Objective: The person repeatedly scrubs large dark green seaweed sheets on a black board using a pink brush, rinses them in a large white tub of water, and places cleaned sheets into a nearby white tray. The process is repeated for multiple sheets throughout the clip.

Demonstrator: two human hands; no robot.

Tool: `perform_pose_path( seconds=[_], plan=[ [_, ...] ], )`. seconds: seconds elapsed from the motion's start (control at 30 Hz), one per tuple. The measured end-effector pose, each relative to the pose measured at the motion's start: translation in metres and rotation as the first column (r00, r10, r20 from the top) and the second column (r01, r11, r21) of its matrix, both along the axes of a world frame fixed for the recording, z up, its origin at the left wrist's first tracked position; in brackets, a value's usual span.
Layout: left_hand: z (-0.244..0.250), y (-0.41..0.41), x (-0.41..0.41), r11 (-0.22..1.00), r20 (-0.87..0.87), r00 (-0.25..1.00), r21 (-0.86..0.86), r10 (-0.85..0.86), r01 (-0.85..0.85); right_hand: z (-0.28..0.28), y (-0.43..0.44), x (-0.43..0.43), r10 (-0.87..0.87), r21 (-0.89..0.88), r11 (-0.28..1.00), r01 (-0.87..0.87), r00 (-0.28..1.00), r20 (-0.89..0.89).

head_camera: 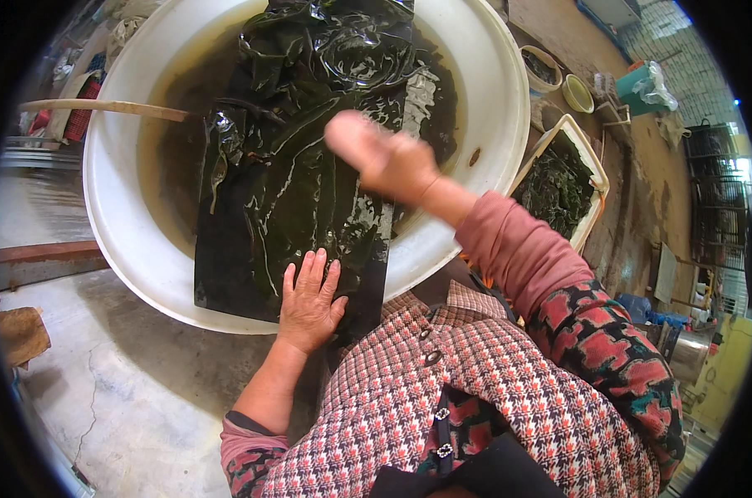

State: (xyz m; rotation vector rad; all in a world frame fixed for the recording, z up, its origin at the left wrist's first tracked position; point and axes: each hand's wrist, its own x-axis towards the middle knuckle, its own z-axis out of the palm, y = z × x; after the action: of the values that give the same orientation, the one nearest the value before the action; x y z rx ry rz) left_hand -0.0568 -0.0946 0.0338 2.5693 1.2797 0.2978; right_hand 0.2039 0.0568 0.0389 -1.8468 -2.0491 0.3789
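A wide sheet of wet dark-green kelp (307,187) lies over a dark board (226,267) that spans the near side of a large round white tub (123,236). My left hand (310,299) rests flat on the kelp's near end, fingers spread. Above the middle of the sheet, my right hand (391,159) is blurred by motion; whether it holds anything is unclear. More glossy kelp (357,50) is heaped at the board's far end. Brownish water (170,187) surrounds the board inside the tub.
A wooden stick (126,109) reaches over the tub's left rim. To the right stand a white foam box (597,205) of dark seaweed (553,187), a round bucket (559,78) and a yellowish bowl (578,93). A red-brown beam (52,254) lies at the left.
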Motion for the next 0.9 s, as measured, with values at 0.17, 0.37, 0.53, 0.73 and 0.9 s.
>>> perform_pose_path(
  seconds=[0.17, 0.37, 0.53, 0.73, 0.9],
  plan=[
    [0.006, 0.001, 0.002, 0.999, 0.022, 1.000, -0.052, 0.002, -0.001, 0.022, -0.003, -0.025, 0.127, -0.032, 0.992, -0.124, 0.987, 0.094],
    [-0.001, 0.025, -0.035, 0.951, 0.315, 0.925, 0.151, 0.213, -0.270, -0.012, 0.013, 0.001, 0.109, 0.103, 0.988, -0.115, 0.992, 0.064],
    [-0.016, 0.080, -0.080, 0.935, 0.049, 0.962, 0.228, 0.268, -0.272, -0.023, -0.013, -0.049, 0.261, 0.257, 0.935, -0.244, 0.965, -0.036],
    [-0.015, 0.109, -0.064, 0.893, 0.183, 0.899, 0.147, 0.398, -0.425, -0.005, -0.008, -0.023, 0.262, 0.157, 0.950, -0.269, 0.963, 0.064],
    [-0.023, 0.150, -0.044, 0.897, 0.358, 0.856, 0.096, 0.373, -0.431, -0.017, 0.007, -0.001, 0.173, 0.123, 0.975, -0.188, 0.978, 0.120]
  ],
)
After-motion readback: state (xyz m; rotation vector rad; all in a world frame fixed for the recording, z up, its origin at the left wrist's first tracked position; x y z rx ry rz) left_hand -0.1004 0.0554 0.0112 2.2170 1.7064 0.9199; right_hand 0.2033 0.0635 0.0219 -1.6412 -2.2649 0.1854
